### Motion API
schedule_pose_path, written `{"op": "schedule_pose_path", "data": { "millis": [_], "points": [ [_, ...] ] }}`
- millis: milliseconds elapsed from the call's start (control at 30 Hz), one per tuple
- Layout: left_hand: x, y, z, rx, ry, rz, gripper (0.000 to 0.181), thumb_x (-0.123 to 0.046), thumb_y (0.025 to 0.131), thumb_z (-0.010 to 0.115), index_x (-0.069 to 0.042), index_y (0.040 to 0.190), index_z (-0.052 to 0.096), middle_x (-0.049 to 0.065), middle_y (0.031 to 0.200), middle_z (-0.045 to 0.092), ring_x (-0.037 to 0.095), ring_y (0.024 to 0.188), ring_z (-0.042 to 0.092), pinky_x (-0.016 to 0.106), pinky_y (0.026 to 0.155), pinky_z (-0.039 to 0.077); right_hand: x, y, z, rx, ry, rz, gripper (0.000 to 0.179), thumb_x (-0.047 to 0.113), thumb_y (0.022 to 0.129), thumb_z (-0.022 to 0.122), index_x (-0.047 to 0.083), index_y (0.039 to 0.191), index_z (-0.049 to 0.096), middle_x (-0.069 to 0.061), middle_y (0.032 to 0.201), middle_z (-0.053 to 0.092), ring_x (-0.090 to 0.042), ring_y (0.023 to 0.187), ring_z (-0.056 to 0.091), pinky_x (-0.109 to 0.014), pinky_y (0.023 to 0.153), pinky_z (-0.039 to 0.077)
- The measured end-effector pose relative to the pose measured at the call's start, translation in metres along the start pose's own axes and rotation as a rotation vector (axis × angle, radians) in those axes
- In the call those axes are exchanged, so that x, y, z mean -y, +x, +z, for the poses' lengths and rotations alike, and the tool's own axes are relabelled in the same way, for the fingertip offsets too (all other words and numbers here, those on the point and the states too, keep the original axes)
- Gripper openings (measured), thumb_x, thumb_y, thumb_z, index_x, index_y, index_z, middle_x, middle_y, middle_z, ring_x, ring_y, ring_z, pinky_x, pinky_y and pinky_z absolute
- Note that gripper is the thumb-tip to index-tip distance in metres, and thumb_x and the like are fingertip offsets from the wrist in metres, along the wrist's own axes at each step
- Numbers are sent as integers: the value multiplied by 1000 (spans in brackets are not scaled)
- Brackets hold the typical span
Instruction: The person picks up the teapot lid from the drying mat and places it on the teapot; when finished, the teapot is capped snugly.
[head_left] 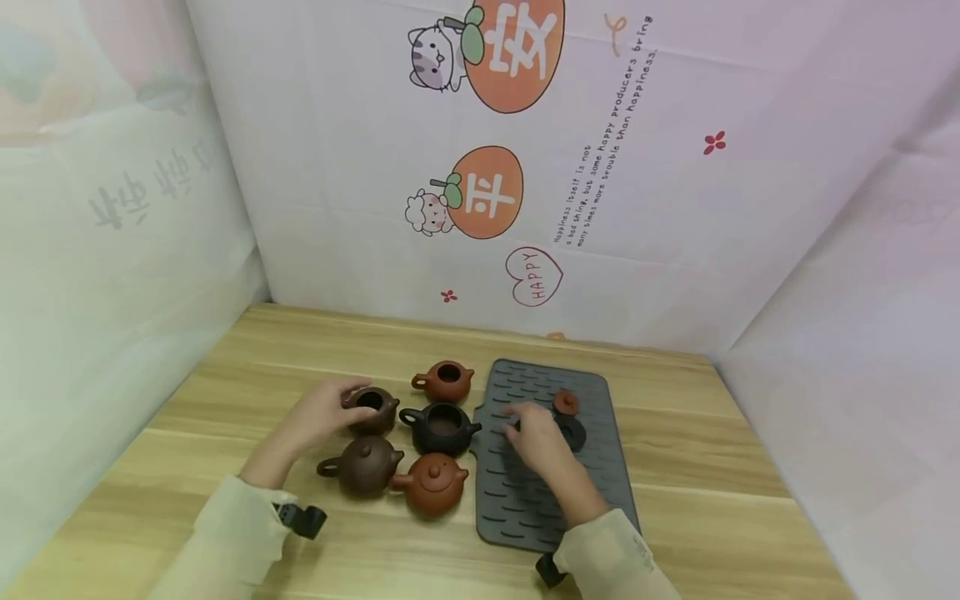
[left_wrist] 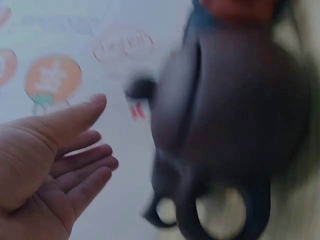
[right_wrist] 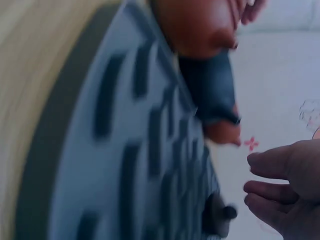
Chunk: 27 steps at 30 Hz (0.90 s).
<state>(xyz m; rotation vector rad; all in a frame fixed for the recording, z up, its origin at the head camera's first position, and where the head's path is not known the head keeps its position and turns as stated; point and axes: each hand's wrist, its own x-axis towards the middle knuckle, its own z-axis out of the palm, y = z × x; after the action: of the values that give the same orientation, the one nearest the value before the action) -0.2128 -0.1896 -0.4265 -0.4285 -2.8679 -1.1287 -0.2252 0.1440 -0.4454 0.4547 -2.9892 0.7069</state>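
Note:
My left hand [head_left: 322,410] reaches over a small brown lidless teapot [head_left: 380,423], thumb and fingers apart and overlapping its rim. In the left wrist view the fingers are loosely extended with nothing between them, beside a blurred large brown lidded teapot [left_wrist: 240,110]. My right hand [head_left: 542,437] hovers over the grey ribbed mat [head_left: 513,508], fingers relaxed and parted from the thumb. Nothing shows between them in the right wrist view. Near it on the mat lie a reddish lid [head_left: 566,403] and a black lid [head_left: 575,434].
Between the hands stand a black lidless teapot [head_left: 438,435], a reddish lidless teapot [head_left: 447,386] behind it, and an orange-brown lidded teapot [head_left: 435,492] in front. A printed white cloth [head_left: 645,300] hangs behind the wooden table [head_left: 720,508].

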Motion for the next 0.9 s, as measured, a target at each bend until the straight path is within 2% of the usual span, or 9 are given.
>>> {"op": "schedule_pose_path", "data": {
  "millis": [133,300,500,700,900],
  "points": [
    [25,9,-3,41,-1,-22,58,-22,89,74,7,134,53,27,134,52,48,120,48,58,98,41,-15,1,2,2,-38,47,29,7,88,73,-1,116,69,-17,114,63,-35,107,58,-44,82,53],
    [41,20,1,67,-43,-1,64,-29,87,76,8,134,53,29,134,51,48,123,45,59,100,38,-26,4,2,24,-58,74,25,8,88,73,0,112,69,-16,109,65,-34,105,60,-45,81,53],
    [51,22,5,69,-59,33,68,-29,81,81,11,131,54,29,130,54,47,121,48,57,101,38,-30,2,0,35,-33,84,24,8,89,73,2,112,70,-14,110,66,-33,104,61,-44,81,53],
    [56,20,6,73,-85,49,69,-28,80,82,9,131,55,27,128,56,46,120,49,57,101,38,-35,1,-1,22,3,121,8,8,88,73,6,95,69,-7,98,66,-24,89,63,-37,67,53],
    [61,20,9,83,-128,16,67,-25,80,82,7,132,55,26,128,57,44,120,50,57,101,38,-36,2,2,3,10,118,7,8,88,73,6,92,68,-6,95,66,-24,87,64,-37,68,54]
  ]
}}
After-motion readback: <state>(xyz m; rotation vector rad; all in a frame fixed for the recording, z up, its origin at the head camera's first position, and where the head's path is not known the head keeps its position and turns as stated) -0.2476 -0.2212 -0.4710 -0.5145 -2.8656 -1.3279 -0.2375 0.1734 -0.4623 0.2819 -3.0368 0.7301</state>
